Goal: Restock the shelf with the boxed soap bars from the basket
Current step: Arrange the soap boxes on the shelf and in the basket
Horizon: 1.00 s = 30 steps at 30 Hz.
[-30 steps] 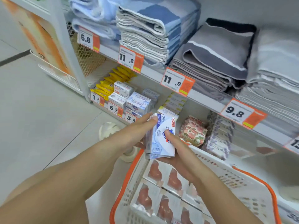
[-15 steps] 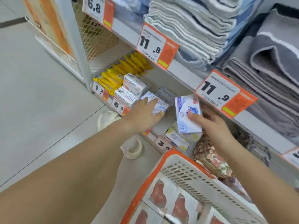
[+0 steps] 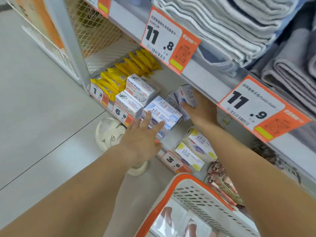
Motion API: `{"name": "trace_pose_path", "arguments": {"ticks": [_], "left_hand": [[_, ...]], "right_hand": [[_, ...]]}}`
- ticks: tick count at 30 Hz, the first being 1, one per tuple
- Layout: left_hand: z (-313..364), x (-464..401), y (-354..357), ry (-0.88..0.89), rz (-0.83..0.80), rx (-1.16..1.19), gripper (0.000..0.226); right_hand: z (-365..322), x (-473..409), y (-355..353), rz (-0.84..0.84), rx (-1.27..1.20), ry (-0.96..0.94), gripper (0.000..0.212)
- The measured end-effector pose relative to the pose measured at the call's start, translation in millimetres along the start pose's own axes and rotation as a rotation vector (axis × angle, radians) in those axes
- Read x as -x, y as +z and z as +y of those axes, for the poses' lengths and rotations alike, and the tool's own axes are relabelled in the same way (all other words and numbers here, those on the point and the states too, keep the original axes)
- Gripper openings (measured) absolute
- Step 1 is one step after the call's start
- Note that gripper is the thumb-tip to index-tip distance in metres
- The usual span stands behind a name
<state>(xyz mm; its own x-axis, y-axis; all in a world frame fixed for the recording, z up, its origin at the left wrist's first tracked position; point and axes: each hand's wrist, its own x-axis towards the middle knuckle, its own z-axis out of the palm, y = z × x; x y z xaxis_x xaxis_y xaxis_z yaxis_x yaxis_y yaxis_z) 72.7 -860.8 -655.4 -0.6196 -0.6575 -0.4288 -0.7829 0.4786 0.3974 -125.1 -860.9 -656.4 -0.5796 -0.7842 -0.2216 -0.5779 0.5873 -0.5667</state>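
Two bare hands work at the lower grey metal shelf (image 3: 168,142). Right hand (image 3: 201,110) holds a white-and-blue boxed soap bar (image 3: 186,97) upright at the shelf's back, fingers curled round it. Left hand (image 3: 142,139) rests on the stacked pale-blue soap boxes (image 3: 164,115) at the shelf's front edge, fingers straight and slightly spread. White slotted plastic basket with orange rim (image 3: 196,194) stands below the shelf, pink-printed packs inside.
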Motion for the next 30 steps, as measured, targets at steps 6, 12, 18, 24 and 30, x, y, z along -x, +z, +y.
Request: {"name": "trace_pose_path", "arguments": {"ticks": [6,12,18,24,30], "left_hand": [[0.0,-1.8,-3.1,-0.003,0.021,-0.008,0.064],[-3.0,-2.6,-1.4,0.01,0.032,-0.016,0.064],[-8.4,-3.0,1.0,0.01,0.018,0.01,0.065],[-5.4,-4.6,1.1,-0.002,0.002,-0.01,0.066],[3.2,-2.2,2.3,-0.027,0.0,-0.054,0.066]], "right_hand": [[-17.1,-4.1,9.3,-0.115,0.021,-0.156,0.056],[-17.3,-7.5,6.5,-0.114,-0.199,-0.025,0.058],[-11.6,-15.5,11.0,-0.232,-0.224,-0.017,0.04],[-12.5,-20.3,15.3,-0.204,-0.229,-0.008,0.025],[-7.1,3.1,10.5,0.084,-0.299,0.161,0.051]]}}
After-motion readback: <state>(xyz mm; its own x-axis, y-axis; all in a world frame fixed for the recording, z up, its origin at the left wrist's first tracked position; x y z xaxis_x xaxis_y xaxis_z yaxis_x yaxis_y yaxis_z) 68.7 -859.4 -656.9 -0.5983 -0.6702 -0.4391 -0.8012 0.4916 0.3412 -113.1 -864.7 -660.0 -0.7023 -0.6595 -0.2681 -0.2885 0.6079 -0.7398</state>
